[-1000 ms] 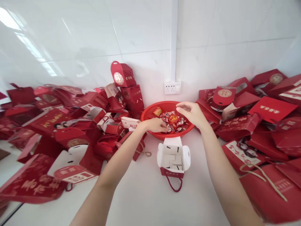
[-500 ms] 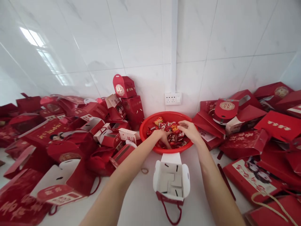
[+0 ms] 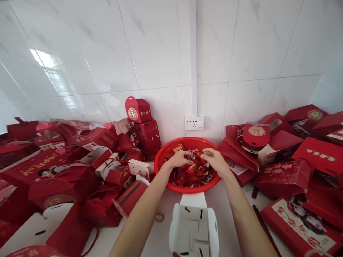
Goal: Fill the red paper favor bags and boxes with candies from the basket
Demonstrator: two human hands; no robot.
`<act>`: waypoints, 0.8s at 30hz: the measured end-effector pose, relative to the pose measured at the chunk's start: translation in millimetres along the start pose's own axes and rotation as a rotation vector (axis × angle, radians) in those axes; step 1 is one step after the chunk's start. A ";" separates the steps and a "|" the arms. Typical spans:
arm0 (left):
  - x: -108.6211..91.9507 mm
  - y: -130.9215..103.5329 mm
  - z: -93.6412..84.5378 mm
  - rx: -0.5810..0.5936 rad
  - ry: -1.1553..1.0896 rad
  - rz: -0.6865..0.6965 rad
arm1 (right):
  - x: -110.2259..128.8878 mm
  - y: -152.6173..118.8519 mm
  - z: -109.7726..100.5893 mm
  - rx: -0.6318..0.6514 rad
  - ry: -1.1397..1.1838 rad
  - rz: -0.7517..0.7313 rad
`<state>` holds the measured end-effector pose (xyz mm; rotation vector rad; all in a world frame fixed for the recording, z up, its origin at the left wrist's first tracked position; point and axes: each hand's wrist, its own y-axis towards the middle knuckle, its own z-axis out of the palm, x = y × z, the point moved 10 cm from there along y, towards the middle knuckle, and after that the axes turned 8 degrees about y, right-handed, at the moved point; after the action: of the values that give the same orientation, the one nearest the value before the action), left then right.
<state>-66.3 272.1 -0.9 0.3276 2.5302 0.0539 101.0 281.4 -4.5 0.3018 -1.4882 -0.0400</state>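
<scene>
A red plastic basket stands against the wall, with wrapped candies heaped inside, mostly red with some yellow. My left hand reaches into its left side, fingers and thumb curled on candies. From the right, my right hand bends its fingers onto candies near the middle, facing the left hand. Some fingertips are hidden among the wrappers. Right in front of the basket is an open gift box, its white inside showing no candy and its flaps spread. The box's near end is cut off by the picture edge.
Red gift boxes crowd the left side, with a small stack by the wall. More red boxes are piled at right. A beaded ring lies on the white tabletop. Above the basket is a wall socket.
My left hand has lifted from deeper in the candies and turned toward the right hand. Both hands now close in on candies. The view has tilted up slightly and moved closer.
</scene>
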 end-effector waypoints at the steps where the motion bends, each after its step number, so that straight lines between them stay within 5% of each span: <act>1: -2.6 0.4 -4.3 -0.047 -0.059 0.028 | -0.3 -0.5 0.6 0.000 0.002 0.011; 5: -11.1 -0.1 -14.4 -0.165 -0.265 0.120 | -0.3 -4.8 7.8 0.038 0.017 0.071; 10: -21.7 -0.8 -12.8 -0.143 -0.403 0.227 | 0.9 -10.7 23.9 0.174 0.145 0.129; 13: -30.4 -3.4 -13.6 -0.125 -0.428 0.293 | -1.1 -8.8 20.6 0.143 0.145 0.119; 24: -29.7 -7.1 -18.2 -0.154 -0.330 0.149 | -1.5 -5.0 18.9 0.132 0.125 0.078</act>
<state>-54.2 258.6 29.6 0.4253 2.1580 0.2325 83.1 273.5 -6.1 0.3463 -1.3794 0.1374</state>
